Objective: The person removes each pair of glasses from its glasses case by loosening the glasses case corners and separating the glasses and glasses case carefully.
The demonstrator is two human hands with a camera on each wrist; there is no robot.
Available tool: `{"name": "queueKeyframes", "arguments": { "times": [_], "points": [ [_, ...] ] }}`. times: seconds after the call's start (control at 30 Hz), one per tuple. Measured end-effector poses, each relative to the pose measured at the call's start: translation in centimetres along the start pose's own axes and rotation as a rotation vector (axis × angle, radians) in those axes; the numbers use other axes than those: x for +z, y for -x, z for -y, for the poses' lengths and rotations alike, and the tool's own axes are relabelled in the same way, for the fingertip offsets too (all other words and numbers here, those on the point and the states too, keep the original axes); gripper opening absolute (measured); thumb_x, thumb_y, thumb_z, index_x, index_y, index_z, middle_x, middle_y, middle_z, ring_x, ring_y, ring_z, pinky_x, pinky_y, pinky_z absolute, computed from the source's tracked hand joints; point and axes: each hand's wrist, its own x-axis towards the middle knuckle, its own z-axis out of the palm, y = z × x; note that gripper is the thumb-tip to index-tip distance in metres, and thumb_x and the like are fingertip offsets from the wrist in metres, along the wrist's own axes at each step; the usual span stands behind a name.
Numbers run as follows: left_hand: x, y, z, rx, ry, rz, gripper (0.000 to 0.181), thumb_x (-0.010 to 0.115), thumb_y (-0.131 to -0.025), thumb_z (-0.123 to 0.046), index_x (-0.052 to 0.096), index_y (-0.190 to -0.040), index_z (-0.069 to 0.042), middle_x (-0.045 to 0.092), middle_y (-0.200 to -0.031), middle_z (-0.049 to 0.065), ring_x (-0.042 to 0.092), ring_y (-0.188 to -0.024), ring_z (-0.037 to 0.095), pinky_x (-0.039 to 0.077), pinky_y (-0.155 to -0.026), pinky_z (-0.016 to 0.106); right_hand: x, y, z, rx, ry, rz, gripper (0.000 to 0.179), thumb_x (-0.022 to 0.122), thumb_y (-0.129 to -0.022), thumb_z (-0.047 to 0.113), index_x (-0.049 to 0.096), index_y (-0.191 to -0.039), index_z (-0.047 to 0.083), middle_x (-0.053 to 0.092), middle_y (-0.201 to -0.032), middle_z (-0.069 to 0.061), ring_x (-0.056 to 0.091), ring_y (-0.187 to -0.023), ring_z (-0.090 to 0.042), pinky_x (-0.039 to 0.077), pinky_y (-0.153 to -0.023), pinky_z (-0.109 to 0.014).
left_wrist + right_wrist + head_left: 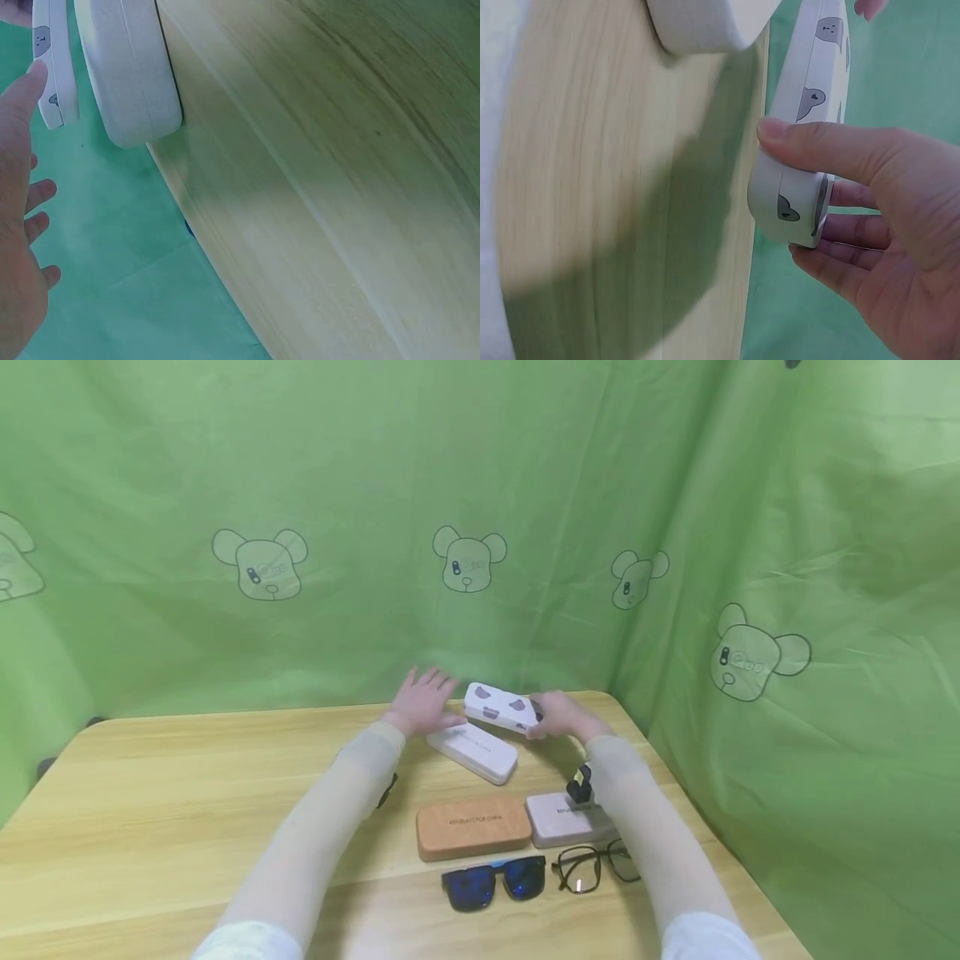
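A white glasses case with grey bear prints [498, 707] is held above the far part of the table. My right hand [562, 716] grips its right end, the thumb lying across one side and the fingers behind, as the right wrist view shows. My left hand [422, 702] is spread at the other side, its thumb close to the case's left end; whether they touch I cannot tell. Just in front is a plain white glasses case [476, 752] with small lettering, closed. In the left wrist view the plain case [131, 75] appears beside the patterned one [56, 75].
Nearer on the wooden table [187, 827] lie a brown glasses case [474, 828] and a pale lilac case [566, 820], partly behind my right arm. In front of them are dark sunglasses [495, 883] and black-framed glasses [581, 868]. Green curtains [360, 627] hang behind and to the right.
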Motion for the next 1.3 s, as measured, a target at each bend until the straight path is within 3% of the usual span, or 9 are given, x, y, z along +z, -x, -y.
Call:
{"name": "queueKeyframes", "arguments": {
  "times": [0.27,0.63,0.93,1.3],
  "points": [
    [-0.3,0.0,-0.3,0.003,-0.009,-0.019,0.085,0.051,-0.088,-0.068,0.032,-0.151,-0.015,0.036,-0.157,0.009,0.023,-0.15,0.031,0.012,-0.122,0.06,-0.8,0.7,1.8,-0.045,0.038,-0.006,0.079,0.08,-0.075,0.025,0.046,-0.138,-0.008,0.062,-0.125,-0.027,0.059,-0.113,-0.038,0.046,-0.105,-0.051],
    [-0.5,1.1,0.2,0.01,-0.028,-0.002,0.093,0.051,-0.083,-0.074,0.033,-0.151,-0.014,0.037,-0.157,0.008,0.022,-0.15,0.033,0.012,-0.122,0.062,-0.7,0.5,3.5,-0.097,0.059,-0.015,0.082,0.081,-0.074,0.029,0.045,-0.14,-0.005,0.058,-0.131,-0.025,0.056,-0.12,-0.039,0.044,-0.108,-0.051],
    [-0.3,2.2,0.9,0.009,0.023,-0.036,0.092,0.056,-0.08,-0.074,0.039,-0.148,-0.015,0.039,-0.156,0.005,0.023,-0.149,0.034,0.012,-0.121,0.063,-0.8,1.0,4.6,-0.126,0.06,-0.021,0.082,0.082,-0.074,0.028,0.045,-0.14,-0.005,0.059,-0.129,-0.024,0.057,-0.117,-0.037,0.046,-0.106,-0.05],
    [-1.8,4.1,1.5,0.011,0.023,-0.094,0.088,0.053,-0.079,-0.076,0.044,-0.145,-0.018,0.042,-0.154,0.002,0.021,-0.15,0.033,0.004,-0.122,0.06,-1.3,2.1,5.8,-0.155,0.06,-0.09,0.078,0.08,-0.074,0.03,0.049,-0.14,0.001,0.058,-0.129,-0.023,0.058,-0.113,-0.033,0.05,-0.102,-0.048]
  ]
}}
